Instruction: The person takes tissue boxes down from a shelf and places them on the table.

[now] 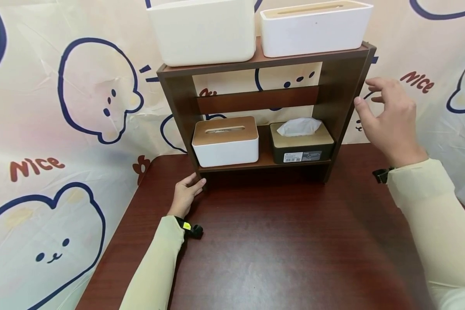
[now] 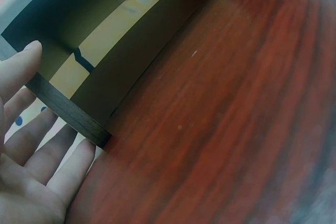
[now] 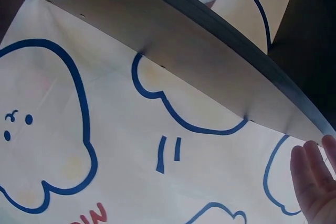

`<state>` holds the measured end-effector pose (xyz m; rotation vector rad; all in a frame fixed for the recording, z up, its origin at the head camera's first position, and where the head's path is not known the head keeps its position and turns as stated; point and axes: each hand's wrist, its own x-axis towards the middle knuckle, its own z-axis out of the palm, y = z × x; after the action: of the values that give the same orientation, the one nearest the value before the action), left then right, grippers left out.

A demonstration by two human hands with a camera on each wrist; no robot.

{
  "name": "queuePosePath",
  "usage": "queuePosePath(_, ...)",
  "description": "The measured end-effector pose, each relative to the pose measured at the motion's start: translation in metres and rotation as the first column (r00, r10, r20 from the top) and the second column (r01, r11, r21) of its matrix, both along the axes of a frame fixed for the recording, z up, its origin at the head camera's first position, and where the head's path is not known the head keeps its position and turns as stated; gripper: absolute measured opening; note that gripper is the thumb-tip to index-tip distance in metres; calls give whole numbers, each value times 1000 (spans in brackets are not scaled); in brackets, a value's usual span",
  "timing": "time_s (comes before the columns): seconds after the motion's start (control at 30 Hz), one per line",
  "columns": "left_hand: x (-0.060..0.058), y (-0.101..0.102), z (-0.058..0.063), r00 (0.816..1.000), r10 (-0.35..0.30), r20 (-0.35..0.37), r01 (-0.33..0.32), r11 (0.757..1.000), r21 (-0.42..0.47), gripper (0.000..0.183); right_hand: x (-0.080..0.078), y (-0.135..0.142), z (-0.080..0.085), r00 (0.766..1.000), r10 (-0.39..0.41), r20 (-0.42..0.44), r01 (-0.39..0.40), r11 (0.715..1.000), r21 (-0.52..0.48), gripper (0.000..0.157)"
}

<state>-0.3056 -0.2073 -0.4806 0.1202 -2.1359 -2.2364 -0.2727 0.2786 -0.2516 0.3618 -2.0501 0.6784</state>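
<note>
A dark brown two-tier wooden shelf (image 1: 255, 99) stands at the back of the table. My left hand (image 1: 183, 198) holds the bottom of its left side panel; in the left wrist view the thumb and the fingers (image 2: 71, 174) lie on either side of the panel's edge (image 2: 73, 116). Beside the upper right side panel (image 1: 342, 86), my right hand (image 1: 397, 116) is raised with thumb and fingers apart, nothing between them. On the lower tier sit a white tissue box (image 1: 226, 153) with a wooden lid and a dark tissue box (image 1: 303, 144) with a tissue sticking out.
A cream bin (image 1: 207, 36) and a long white tissue box (image 1: 317, 34) with a wooden lid stand on the shelf's top. The reddish-brown table (image 1: 263, 241) spreads in front. Behind hangs a cartoon-printed cloth (image 1: 97, 172).
</note>
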Motion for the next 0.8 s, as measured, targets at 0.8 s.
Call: queuePosePath(0.8, 1, -1, 0, 1000, -7, -7, 7, 1000, -4, 67, 3, -8, 32, 995, 14, -94, -8, 998, 70, 39)
